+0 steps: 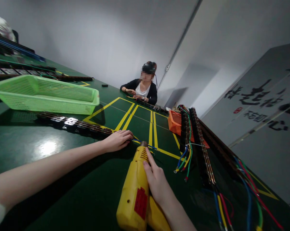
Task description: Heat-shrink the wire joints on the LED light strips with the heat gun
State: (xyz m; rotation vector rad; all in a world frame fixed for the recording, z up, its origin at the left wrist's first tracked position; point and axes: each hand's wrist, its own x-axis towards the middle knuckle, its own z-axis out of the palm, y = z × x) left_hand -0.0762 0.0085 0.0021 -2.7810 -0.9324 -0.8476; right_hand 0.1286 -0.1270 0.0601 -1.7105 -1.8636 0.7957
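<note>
My right hand (158, 183) is wrapped round a yellow heat gun (132, 192) with a red label. Its dark nozzle points away from me, toward several thin wires (145, 143), blue and yellow among them. My left hand (119, 140) is curled over the right end of a long black strip with copper-coloured wires (80, 125), where these leads come out. What the fingertips grip underneath is partly hidden. The strip lies on the green table (70, 179).
A light green basket (51, 107) stands at the left. An orange basket (175, 121) and several wired black strips (202, 144) with coloured leads lie at the right. Yellow tape lines (125, 117) mark the table. Across it sits a person (143, 88) with both hands on similar parts.
</note>
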